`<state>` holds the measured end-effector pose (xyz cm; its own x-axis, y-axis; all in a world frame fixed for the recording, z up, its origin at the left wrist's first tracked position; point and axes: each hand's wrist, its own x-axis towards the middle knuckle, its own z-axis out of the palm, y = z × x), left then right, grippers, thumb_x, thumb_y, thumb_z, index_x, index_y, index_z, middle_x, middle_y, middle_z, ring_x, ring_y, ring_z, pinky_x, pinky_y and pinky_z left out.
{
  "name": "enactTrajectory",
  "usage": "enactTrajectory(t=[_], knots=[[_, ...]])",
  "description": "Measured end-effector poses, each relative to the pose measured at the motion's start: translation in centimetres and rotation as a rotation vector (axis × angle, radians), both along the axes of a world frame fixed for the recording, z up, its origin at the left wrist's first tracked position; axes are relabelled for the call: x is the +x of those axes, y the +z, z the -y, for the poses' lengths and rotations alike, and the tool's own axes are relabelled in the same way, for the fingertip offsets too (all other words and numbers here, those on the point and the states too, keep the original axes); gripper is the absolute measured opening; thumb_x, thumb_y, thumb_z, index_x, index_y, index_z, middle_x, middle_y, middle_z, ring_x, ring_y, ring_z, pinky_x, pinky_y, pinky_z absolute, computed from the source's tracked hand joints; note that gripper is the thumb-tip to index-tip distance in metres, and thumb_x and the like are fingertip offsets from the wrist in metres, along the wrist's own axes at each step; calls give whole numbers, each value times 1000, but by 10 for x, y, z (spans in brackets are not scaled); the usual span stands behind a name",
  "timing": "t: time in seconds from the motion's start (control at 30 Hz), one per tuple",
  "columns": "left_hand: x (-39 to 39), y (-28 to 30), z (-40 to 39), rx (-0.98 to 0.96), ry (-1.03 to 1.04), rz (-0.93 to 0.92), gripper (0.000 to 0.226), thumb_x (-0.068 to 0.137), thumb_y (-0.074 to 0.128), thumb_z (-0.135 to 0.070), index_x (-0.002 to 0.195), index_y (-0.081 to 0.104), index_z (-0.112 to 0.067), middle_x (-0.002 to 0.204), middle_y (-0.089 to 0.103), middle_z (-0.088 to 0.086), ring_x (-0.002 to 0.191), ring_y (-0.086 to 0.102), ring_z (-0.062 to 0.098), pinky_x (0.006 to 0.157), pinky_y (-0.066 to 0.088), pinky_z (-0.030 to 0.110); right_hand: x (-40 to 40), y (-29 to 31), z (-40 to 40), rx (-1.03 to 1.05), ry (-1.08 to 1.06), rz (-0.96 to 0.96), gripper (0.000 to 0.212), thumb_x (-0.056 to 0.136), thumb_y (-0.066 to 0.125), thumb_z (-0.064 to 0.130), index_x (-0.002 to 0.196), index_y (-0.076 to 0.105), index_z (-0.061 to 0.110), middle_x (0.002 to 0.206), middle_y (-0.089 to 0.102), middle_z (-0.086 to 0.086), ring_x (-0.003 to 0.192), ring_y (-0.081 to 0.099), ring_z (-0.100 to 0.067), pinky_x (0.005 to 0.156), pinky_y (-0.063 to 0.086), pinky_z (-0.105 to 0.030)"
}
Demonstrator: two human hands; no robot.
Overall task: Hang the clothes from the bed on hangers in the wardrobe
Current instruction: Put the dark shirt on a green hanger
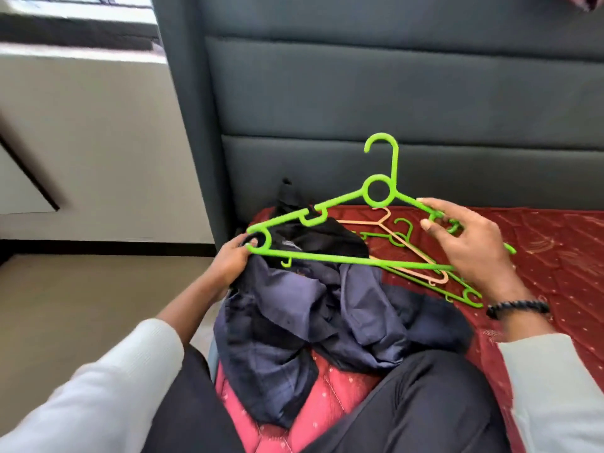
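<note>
A bright green plastic hanger (379, 188) is held up above the bed, hook pointing up. My left hand (232, 259) grips its left end, just above a crumpled navy garment (294, 308) that lies on the red bedspread (562, 256). My right hand (470, 243) holds the hanger's right arm, fingers loosely curled round it. A black garment (313, 233) lies behind the navy one. On the bed under the raised hanger lie a peach hanger (408, 246) and another green hanger (464, 294).
A dark grey padded headboard (392, 93) stands behind the bed. To the left are a beige floor (81, 305) and a pale wall with a window above. My dark trousers (408, 403) fill the foreground. No wardrobe is in view.
</note>
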<state>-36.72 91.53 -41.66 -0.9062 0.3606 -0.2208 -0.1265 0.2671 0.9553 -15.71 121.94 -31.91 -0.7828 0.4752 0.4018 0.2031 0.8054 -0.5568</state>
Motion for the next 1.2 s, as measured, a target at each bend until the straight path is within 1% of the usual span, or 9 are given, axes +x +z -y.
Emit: enactTrajectory(t=[0.1, 0.23, 0.5, 0.73, 0.9, 1.0, 1.07, 1.13, 1.2], knots=[[-2, 34, 12, -27, 20, -61, 20, 104, 49, -18, 112, 67, -19, 106, 70, 2, 99, 64, 18, 74, 51, 25, 10, 15, 7, 67, 37, 42, 37, 89, 73, 25, 124, 69, 36, 99, 72, -3, 93, 63, -24, 90, 51, -42], [-6, 62, 29, -149, -49, -176, 19, 99, 56, -28, 110, 72, -26, 109, 74, 1, 107, 67, 21, 99, 52, 42, 12, 23, 16, 198, 8, 65, 41, 86, 74, 26, 123, 67, 41, 91, 70, 0, 88, 63, -30, 86, 51, -48], [17, 107, 50, -640, -253, -627, 24, 100, 47, -42, 116, 64, -38, 112, 70, -3, 106, 61, 27, 92, 49, 38, 9, 47, 34, 321, -17, -100, 35, 87, 72, 28, 120, 68, 39, 84, 65, 4, 81, 60, -31, 83, 50, -54], [21, 117, 34, -246, -200, -482, 24, 100, 52, -30, 116, 69, -35, 108, 72, -7, 105, 64, 14, 98, 48, 34, -19, 34, 78, 412, 15, -174, 31, 87, 64, 36, 117, 70, 39, 88, 69, 1, 83, 61, -31, 77, 44, -44], [30, 124, 15, -210, -282, -566, 22, 101, 51, -26, 119, 65, -30, 101, 71, -3, 94, 62, 16, 85, 44, 29, -46, -14, 98, 176, 46, -138, 34, 87, 74, 28, 117, 65, 41, 91, 68, 10, 87, 62, -23, 82, 48, -44], [25, 119, 25, -124, -375, -426, 21, 95, 56, -36, 114, 63, -38, 103, 71, -4, 101, 66, 18, 95, 50, 37, -47, -35, 105, 41, 72, -122, 31, 85, 77, 27, 112, 65, 38, 90, 69, 13, 87, 65, -16, 82, 52, -41], [21, 117, 29, -97, -485, -278, 30, 87, 53, -44, 115, 61, -43, 102, 68, 1, 93, 64, 24, 90, 49, 41, -51, -46, 109, -80, 108, -97, 28, 84, 78, 26, 108, 67, 37, 85, 69, 15, 79, 64, -8, 75, 50, -30], [18, 119, 33, -206, -584, -294, 44, 84, 42, -44, 124, 59, -42, 94, 62, 8, 84, 55, 22, 81, 47, 36, -52, -52, 107, -172, 94, -77, 27, 84, 79, 26, 107, 69, 36, 80, 67, 13, 73, 62, -1, 67, 45, -21], [8, 122, 40, -586, -578, -632, 55, 83, 31, -44, 134, 53, -47, 98, 50, 1, 94, 46, 20, 88, 38, 32, -52, -54, 102, -239, 76, -76, 27, 84, 79, 26, 108, 70, 35, 79, 67, 12, 72, 61, 0, 64, 42, -13]])
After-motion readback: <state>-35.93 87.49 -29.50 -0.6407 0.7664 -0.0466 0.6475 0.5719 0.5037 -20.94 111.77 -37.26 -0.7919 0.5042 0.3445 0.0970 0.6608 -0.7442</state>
